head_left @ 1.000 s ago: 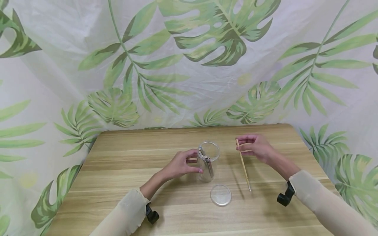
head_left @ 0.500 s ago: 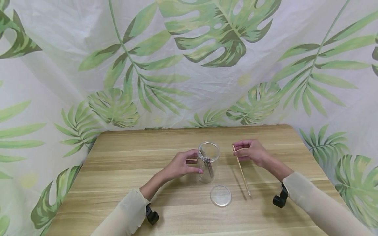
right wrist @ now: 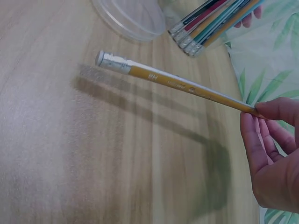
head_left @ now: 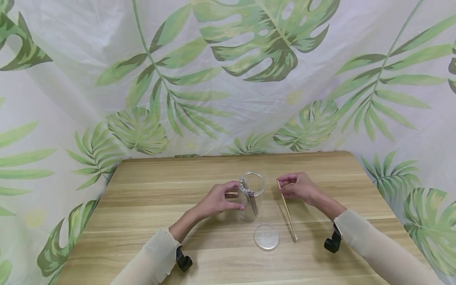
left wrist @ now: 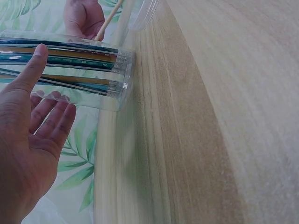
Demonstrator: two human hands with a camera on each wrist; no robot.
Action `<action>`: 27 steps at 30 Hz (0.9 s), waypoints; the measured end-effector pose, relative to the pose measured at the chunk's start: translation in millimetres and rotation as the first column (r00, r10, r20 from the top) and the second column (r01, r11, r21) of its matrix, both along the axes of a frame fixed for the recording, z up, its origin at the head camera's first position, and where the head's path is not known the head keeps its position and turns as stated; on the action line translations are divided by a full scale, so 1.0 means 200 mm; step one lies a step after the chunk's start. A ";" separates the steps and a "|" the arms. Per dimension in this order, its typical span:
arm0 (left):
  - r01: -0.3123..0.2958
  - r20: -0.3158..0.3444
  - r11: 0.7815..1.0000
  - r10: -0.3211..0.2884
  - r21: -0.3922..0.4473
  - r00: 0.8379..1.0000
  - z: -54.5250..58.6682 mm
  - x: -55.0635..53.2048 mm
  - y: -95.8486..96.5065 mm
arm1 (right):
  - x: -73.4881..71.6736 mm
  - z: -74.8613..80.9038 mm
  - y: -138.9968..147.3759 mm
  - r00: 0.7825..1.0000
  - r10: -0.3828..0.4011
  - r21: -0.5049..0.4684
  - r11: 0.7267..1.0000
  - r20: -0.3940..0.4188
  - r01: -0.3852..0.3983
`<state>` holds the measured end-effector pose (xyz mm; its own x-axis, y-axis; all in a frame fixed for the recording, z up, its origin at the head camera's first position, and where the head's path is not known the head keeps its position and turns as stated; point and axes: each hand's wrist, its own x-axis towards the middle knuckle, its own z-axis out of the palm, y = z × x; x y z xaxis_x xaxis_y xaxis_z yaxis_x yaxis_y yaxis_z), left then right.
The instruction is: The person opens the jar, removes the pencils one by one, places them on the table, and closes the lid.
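Observation:
A clear plastic jar (head_left: 249,209) stands upright on the table, several pencils (left wrist: 84,58) inside with their eraser ends down. My left hand (head_left: 216,200) holds the jar from its left side, thumb on the near wall and fingers around the back. To the right of the jar, my right hand (head_left: 299,187) pinches a yellow pencil (right wrist: 173,86) near its sharpened tip, between thumb and fingers. The pencil slants down toward me, its metal-banded eraser end lowest and its shadow on the tabletop beside it.
A round clear lid (head_left: 266,237) lies flat on the wooden table (head_left: 160,182) in front of the jar. Behind the table's far edge hangs a leaf-patterned cloth (head_left: 199,99). Black wrist cameras (head_left: 183,261) sit on both forearms.
My right hand has moved left and slightly toward me with the pencil, bringing it closer to the jar. The left hand and jar have stayed in place.

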<state>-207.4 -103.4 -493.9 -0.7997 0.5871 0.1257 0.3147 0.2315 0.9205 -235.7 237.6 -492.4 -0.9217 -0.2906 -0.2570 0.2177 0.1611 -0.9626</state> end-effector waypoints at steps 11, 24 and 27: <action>0.001 -0.006 1.000 -0.001 -0.005 1.000 0.00 0.00 0.00 | -0.01 -0.07 -0.03 1.000 -0.020 0.042 0.999 -0.008 0.020; -0.002 -0.012 1.000 0.002 -0.008 1.000 0.00 0.00 0.00 | 0.00 -0.13 -0.06 0.998 -0.031 0.067 0.997 -0.046 0.034; -0.002 -0.011 1.000 0.002 -0.005 1.000 0.00 0.00 0.00 | 0.01 -0.14 -0.07 0.998 -0.026 0.076 0.997 -0.064 0.031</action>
<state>-207.7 -102.9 -494.9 -0.7995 0.5861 0.1314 0.3242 0.2369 0.9158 -234.5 224.6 -519.8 -0.9444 -0.2455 -0.2188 0.1626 0.2298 -0.9596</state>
